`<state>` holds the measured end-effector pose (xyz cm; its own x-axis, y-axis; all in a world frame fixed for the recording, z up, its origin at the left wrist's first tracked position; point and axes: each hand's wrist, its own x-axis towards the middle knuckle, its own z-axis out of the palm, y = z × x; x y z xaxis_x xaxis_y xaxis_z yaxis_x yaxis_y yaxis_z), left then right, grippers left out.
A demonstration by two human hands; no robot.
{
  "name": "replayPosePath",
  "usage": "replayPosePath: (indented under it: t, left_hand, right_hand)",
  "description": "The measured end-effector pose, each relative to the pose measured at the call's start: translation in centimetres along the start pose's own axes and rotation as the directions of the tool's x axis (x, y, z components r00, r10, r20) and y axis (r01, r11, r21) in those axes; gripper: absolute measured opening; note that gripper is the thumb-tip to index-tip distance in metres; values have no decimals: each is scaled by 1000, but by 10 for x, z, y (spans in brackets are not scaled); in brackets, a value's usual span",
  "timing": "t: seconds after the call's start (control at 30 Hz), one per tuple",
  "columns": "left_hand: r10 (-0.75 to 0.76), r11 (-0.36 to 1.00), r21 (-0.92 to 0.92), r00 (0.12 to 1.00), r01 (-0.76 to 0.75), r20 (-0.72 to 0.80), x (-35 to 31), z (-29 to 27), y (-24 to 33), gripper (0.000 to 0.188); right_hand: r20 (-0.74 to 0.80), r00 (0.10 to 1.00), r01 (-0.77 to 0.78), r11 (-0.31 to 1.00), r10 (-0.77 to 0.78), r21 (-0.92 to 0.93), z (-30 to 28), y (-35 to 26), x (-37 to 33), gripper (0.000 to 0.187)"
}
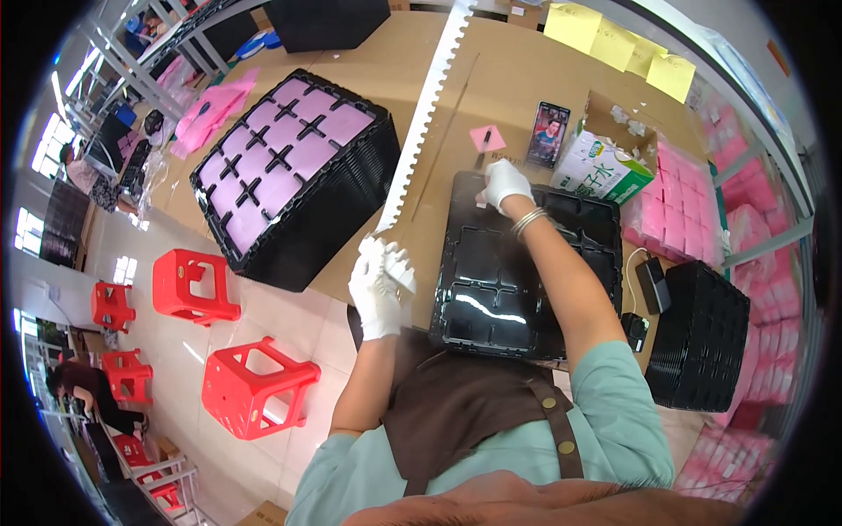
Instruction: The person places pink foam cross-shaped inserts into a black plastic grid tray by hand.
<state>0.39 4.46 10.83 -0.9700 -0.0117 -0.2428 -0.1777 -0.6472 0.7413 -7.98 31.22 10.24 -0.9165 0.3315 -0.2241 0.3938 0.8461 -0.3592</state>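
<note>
A glossy black plastic tray [467, 263] with shallow compartments lies on the table in front of me. My right hand [506, 184], in a white glove, is at its far left corner. Its fingers are closed and pointing down; whatever they pinch is too small to make out. Left of the tray, by the table edge, my gloved left hand [377, 294] is closed around small pale grey pieces [400, 270] that stick out past the fingers. Their exact kind is unclear.
A tall stack of black trays with lilac sheets [303, 123] stands left, past a white toothed strip [430, 110]. A phone [548, 133], an open carton [605, 167], pink packs [675, 202] and another black tray stack [699, 337] are right. Red stools [254, 386] stand on the floor.
</note>
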Motion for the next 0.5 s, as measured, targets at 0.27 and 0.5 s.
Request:
replayPosePath:
  t: [0.27,0.5]
  left_hand:
    - [-65,997,-38,995,68,78,-6,1,-17,25]
    - [-27,998,51,992,21,127,-16,11,-25,30]
  right_hand:
    - [-15,929,228,539,-369,811,40,-33,-117,23]
    - [143,963,-67,312,-228,948,68,-38,-155,19]
